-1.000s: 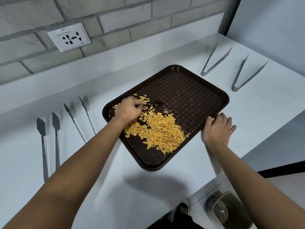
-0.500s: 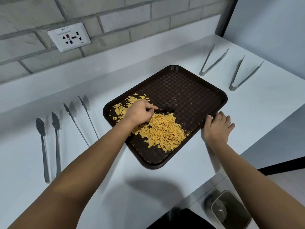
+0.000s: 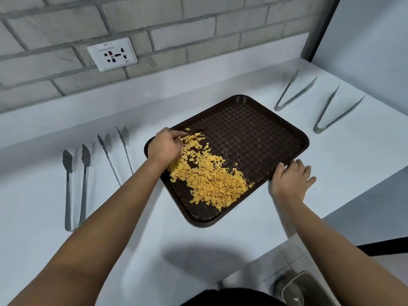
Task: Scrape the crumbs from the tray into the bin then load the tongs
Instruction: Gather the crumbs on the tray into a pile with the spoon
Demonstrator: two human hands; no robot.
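— Yellow crumbs cover our brown tray's near-left half on the counter; left hand, fingers curled, has moved back to its far-left edge.
— Our right hand still presses flat against its rim.

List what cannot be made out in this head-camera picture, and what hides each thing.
- Left hand: its fingertips and whatever thin dark thing it holds are blurred.
- Bin: cut off by the bottom edge; its contents are unclear.
- Thin tongs: their near ends are behind the left forearm.
- Wall socket: its label is too small to read.
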